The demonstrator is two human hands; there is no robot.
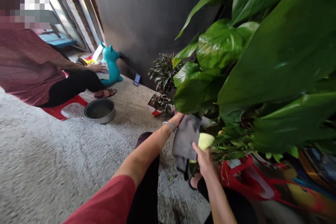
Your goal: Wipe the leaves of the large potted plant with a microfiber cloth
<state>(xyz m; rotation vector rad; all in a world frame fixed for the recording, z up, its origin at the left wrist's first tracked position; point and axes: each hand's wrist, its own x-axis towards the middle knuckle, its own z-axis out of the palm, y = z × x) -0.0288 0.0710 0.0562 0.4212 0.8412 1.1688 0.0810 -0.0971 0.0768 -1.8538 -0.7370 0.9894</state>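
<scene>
My right hand (206, 162) is closed around a pale yellow piece (206, 140) that looks like a sponge, at the side of a grey object (187, 137). The grey object may be a cloth or a pot cover; I cannot tell which. My left hand (179, 117), below a bracelet on the wrist, reaches to the upper left edge of the grey object, and its fingers are hidden. Large green leaves (217, 45) hang over both hands from the right. Just left of my left hand stands a small dark-leaved plant (164, 73) in a white and red pot (156, 109).
At the left a person (31, 63) sits on a red stool (61, 109), one hand by a teal animal figure (111, 63). A round metal basin (100, 110) and a phone (137, 79) lie on the concrete floor. Red bags (244, 178) stand at the lower right.
</scene>
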